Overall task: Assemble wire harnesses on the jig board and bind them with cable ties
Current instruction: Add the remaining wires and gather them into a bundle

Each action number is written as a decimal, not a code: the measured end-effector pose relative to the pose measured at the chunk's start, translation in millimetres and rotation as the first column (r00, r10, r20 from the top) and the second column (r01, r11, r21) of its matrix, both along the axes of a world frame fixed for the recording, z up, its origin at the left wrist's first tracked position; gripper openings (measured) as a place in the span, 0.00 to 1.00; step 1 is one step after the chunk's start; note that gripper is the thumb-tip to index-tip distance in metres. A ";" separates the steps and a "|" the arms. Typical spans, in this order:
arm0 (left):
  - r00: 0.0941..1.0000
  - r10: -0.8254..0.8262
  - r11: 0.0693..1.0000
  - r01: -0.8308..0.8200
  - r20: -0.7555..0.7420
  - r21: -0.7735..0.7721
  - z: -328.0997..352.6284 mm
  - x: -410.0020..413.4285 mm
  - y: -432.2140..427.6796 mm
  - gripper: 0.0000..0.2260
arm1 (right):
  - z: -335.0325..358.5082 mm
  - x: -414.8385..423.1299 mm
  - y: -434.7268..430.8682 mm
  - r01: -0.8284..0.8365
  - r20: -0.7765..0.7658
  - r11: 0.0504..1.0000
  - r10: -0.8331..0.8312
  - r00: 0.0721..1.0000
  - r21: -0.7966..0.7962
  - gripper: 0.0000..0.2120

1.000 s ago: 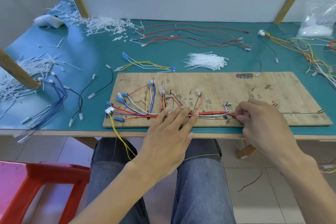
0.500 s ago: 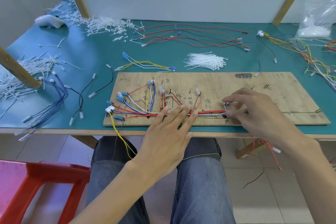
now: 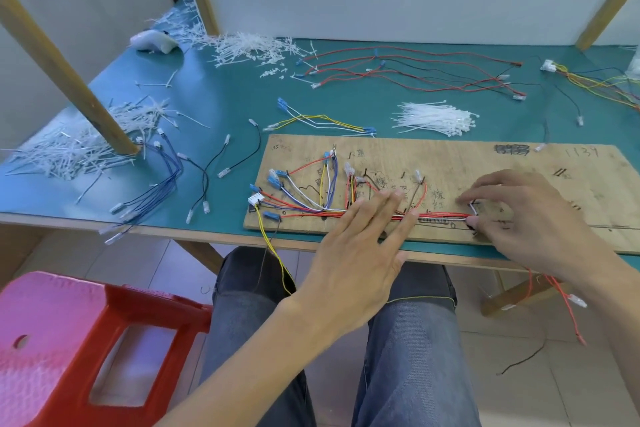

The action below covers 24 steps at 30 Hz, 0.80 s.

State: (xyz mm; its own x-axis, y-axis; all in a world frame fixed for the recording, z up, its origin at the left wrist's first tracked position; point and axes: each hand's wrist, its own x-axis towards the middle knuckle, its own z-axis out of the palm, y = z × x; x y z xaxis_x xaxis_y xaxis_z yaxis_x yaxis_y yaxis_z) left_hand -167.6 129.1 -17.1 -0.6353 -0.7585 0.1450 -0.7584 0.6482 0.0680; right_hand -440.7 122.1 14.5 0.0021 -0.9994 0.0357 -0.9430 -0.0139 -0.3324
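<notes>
A plywood jig board (image 3: 485, 163) lies on the green table near its front edge. A wire harness (image 3: 304, 208) of red, white, blue and yellow leads fans out on the board's left part and runs right as one red and white bundle. My left hand (image 3: 353, 260) lies flat with straight fingers pressing on the middle of that bundle. My right hand (image 3: 530, 225) hovers with spread fingers over the bundle's right end, its thumb and fingertips touching the white wire loop there. A pile of white cable ties (image 3: 436, 118) sits just behind the board.
Loose red and black wires (image 3: 415, 73) lie at the back, blue wires (image 3: 162, 184) and black leads at the left. Cut tie scraps (image 3: 79, 142) surround a slanted wooden post (image 3: 69, 73). A red stool (image 3: 69, 340) stands beside my left leg. Red wire (image 3: 561, 295) hangs below the table edge.
My right hand let go of its pinch on the bundle's end, slid slightly left and spread its fingers. A red wire now dangles below the table. My left hand stayed pressing.
</notes>
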 end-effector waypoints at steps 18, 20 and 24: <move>0.370 0.739 0.673 -0.426 -0.563 0.605 -34.3 122.9 31.1 0.05 | -54.3 224.5 65.4 -0.176 0.440 0.973 0.094 0.893 0.150 0.19; 0.380 0.731 0.683 -0.415 -0.567 0.602 -34.5 123.8 29.9 0.06 | -64.3 234.6 57.2 -0.180 0.498 0.975 0.094 0.862 0.128 0.17; 0.419 0.706 0.709 -0.414 -0.571 0.571 -31.8 125.0 27.3 0.07 | -73.0 239.6 45.4 -0.162 0.522 0.976 0.063 0.851 0.147 0.04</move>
